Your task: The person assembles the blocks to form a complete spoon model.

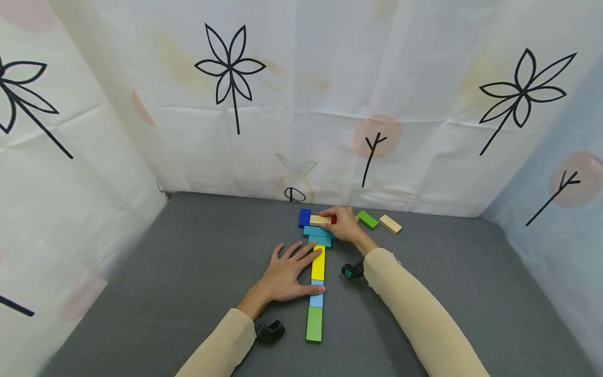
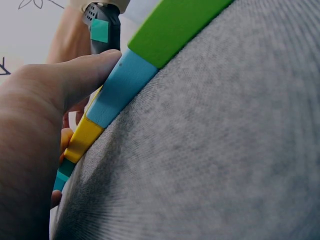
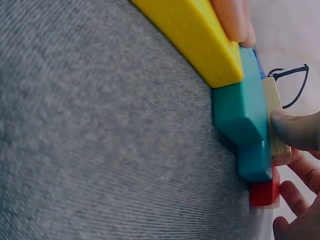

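Observation:
A row of coloured blocks runs away across the table: a green block (image 1: 314, 324), a light blue block (image 1: 316, 299), a yellow block (image 1: 318, 264), then two teal blocks (image 1: 318, 231) lying crosswise. My left hand (image 1: 284, 275) lies spread along the row, its thumb at the light blue block (image 2: 122, 87) and its fingertips by the yellow block (image 2: 84, 140). At the far end my right hand (image 1: 345, 224) pinches a plain wooden block (image 3: 276, 122), thumb on its near side. That block sits between a dark blue block (image 1: 304, 218) and a red block (image 3: 264, 192), just behind the teal ones.
To the right of my right hand lie a loose green block (image 1: 368, 220) and a second plain wooden block (image 1: 390, 224). The grey table (image 1: 198, 272) ends at a patterned white curtain (image 1: 301, 104) close behind the far blocks. More curtain hangs on both sides.

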`<move>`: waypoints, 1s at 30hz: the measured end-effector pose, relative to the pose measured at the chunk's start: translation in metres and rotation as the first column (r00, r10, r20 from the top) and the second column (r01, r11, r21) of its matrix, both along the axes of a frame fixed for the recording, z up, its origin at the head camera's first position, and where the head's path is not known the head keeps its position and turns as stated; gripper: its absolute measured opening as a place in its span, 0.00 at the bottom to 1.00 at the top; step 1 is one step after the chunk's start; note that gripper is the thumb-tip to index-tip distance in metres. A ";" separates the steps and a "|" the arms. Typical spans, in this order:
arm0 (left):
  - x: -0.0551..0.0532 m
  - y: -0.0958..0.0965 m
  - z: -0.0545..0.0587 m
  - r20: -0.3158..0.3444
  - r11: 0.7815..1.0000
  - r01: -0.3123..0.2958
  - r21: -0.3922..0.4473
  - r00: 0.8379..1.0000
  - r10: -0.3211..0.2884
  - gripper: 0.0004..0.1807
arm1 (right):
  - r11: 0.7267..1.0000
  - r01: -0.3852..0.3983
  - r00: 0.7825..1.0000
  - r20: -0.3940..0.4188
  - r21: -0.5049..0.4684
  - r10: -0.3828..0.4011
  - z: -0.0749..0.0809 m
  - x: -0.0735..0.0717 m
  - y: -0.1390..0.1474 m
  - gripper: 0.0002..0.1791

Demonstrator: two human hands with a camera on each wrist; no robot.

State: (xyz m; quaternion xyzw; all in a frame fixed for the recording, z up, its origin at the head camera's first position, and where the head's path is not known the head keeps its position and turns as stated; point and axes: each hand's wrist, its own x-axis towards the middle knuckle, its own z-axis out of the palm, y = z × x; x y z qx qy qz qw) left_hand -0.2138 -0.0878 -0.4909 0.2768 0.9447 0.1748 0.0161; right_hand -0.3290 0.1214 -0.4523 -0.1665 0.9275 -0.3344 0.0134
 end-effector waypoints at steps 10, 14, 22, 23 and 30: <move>0.000 0.001 0.002 -0.001 1.000 0.003 0.001 1.000 -0.003 0.51 | 0.999 -0.011 1.000 0.023 0.031 0.011 0.002 0.002 0.000 0.16; 0.000 0.001 0.002 0.003 1.000 0.003 0.002 1.000 -0.003 0.51 | 0.999 -0.033 0.999 0.017 0.014 0.033 0.005 0.005 0.002 0.16; 0.001 0.002 0.003 0.003 1.000 0.005 -0.002 1.000 -0.004 0.51 | 0.992 -0.044 0.997 -0.070 -0.121 0.035 0.007 0.011 0.026 0.19; 0.001 0.002 0.003 0.002 1.000 0.005 -0.002 1.000 -0.005 0.51 | 0.989 -0.046 0.996 -0.082 -0.143 0.035 0.007 0.012 0.032 0.20; 0.002 0.001 0.003 0.008 1.000 0.008 0.002 1.000 -0.008 0.51 | 0.970 -0.001 0.995 -0.095 -0.243 -0.022 0.008 0.022 0.072 0.23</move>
